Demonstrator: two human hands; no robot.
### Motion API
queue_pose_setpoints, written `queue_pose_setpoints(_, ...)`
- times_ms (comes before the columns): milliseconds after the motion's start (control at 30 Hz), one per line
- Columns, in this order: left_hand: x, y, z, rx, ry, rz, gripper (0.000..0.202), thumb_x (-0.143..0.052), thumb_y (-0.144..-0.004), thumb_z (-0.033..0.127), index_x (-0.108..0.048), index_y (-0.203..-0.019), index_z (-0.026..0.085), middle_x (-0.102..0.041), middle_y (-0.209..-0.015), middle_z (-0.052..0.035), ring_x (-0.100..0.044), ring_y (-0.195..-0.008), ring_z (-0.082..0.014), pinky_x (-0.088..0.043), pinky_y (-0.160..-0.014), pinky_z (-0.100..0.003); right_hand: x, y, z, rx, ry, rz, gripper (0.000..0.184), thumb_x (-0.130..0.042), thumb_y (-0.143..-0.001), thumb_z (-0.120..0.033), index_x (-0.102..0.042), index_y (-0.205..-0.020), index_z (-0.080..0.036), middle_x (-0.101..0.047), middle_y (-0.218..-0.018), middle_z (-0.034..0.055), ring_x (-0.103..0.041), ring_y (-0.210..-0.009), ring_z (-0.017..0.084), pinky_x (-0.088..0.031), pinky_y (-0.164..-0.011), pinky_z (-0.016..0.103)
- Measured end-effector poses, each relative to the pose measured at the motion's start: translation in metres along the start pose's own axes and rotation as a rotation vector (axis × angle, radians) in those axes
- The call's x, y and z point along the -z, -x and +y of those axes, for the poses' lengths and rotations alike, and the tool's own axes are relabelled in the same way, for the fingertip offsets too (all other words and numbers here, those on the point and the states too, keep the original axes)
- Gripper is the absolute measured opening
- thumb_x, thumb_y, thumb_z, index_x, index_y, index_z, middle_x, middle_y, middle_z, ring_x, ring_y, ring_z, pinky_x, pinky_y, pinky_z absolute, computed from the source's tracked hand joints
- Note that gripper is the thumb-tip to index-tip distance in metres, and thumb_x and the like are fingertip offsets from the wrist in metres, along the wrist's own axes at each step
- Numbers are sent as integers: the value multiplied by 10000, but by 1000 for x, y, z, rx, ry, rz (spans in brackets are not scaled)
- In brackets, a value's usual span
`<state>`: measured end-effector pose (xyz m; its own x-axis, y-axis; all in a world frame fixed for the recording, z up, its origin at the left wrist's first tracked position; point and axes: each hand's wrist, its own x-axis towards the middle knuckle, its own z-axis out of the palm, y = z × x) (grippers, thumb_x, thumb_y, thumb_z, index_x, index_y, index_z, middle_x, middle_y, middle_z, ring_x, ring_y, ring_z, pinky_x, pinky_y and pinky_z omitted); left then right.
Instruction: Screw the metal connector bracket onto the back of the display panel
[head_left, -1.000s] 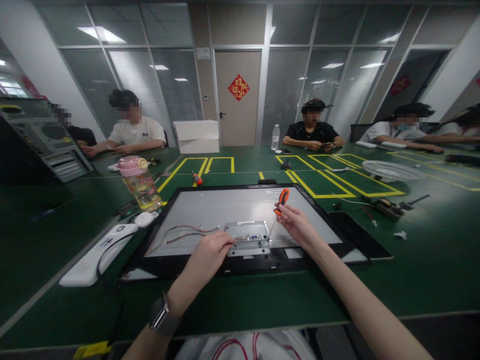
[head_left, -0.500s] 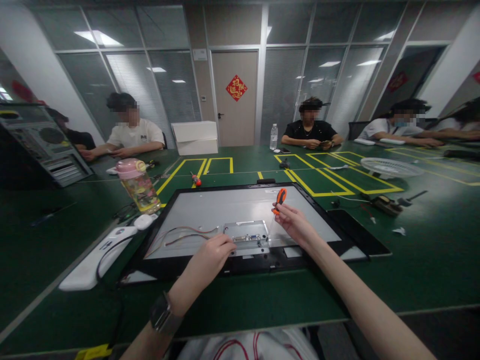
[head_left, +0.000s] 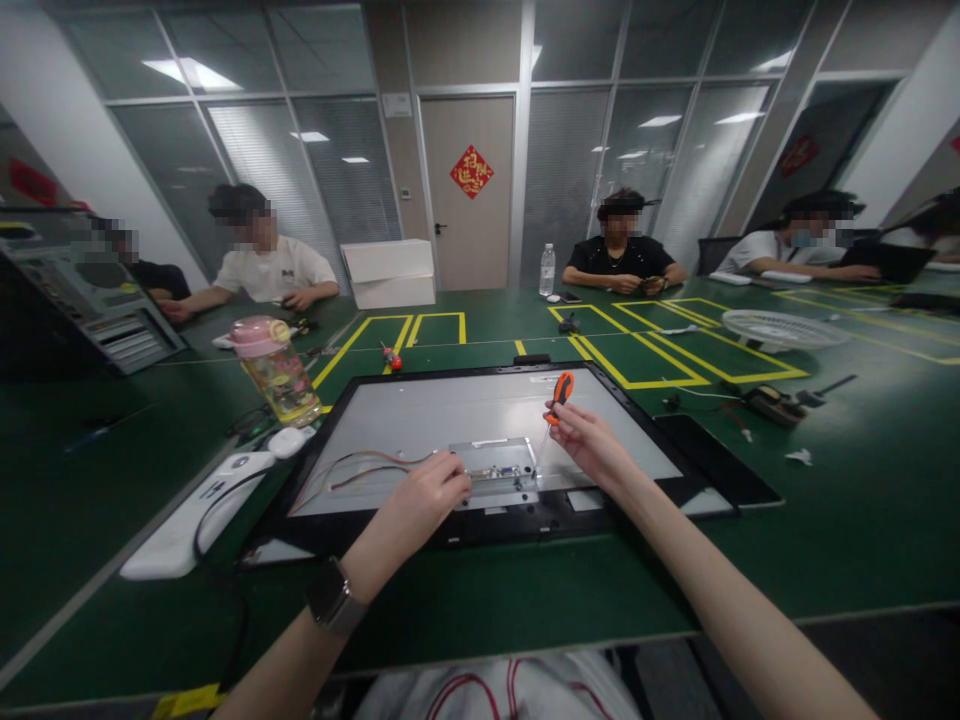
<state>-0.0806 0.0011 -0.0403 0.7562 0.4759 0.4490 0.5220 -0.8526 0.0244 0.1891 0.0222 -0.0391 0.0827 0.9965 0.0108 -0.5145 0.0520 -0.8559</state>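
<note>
One screwdriver (head_left: pixel 562 390), orange and black, its handle clamped between thumb and fingers of the right hand (head_left: pixel 589 440), shaft slanting down to the right end of a metal bracket (head_left: pixel 495 455) (tip contact too small to tell). One left hand (head_left: pixel 435 485), fingers bent and together at the bracket's left end; whether they grip anything, cannot tell. One black-framed panel (head_left: pixel 420 410), flat on the green table (head_left: pixel 525 590), beneath the bracket and thin wires (head_left: pixel 364 453).
</note>
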Motion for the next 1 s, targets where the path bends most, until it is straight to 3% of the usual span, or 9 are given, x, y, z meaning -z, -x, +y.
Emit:
queue_pose_setpoints(167,-1,0,-1,-29,12,29,190,-454,-925,107,-582,-791,149,-572,-893,-55,-517,-832,-165,-454,-753,-295,2,-1,1,8,7,-5,313,-869,-576,-349,-744,-785,-152,-611,-622,-4,-514,-564,97,-451,-572,241)
queue_pose_setpoints(433,3,-1,2,-29,34,-43,202,-415,-933,94,-585,-833,142,-584,-925,-63,-525,-855,-168,-473,-791,-317,2,-1,-1,4,-16,-8,301,-871,-577,-332,-751,-780,-146,-627,-646,-1,-517,-580,80,-451,-562,199)
queue_pose_setpoints(867,7,-6,-2,-46,48,-72,195,-495,-908,122,-616,-756,141,-604,-884,-56,-541,-829,-164,-479,-742,-293,1,0,-1,7,4,-9,299,-870,-578,-347,-747,-774,-158,-633,-652,-2,-535,-598,89,-455,-568,206)
queue_pose_setpoints(1000,9,-5,-2,-15,90,-72,203,-484,-897,88,-631,-769,146,-605,-911,-54,-552,-852,-156,-487,-791,-293,0,1,-2,6,5,-1,317,-874,-563,-353,-749,-771,-150,-627,-657,2,-528,-594,91,-451,-561,208)
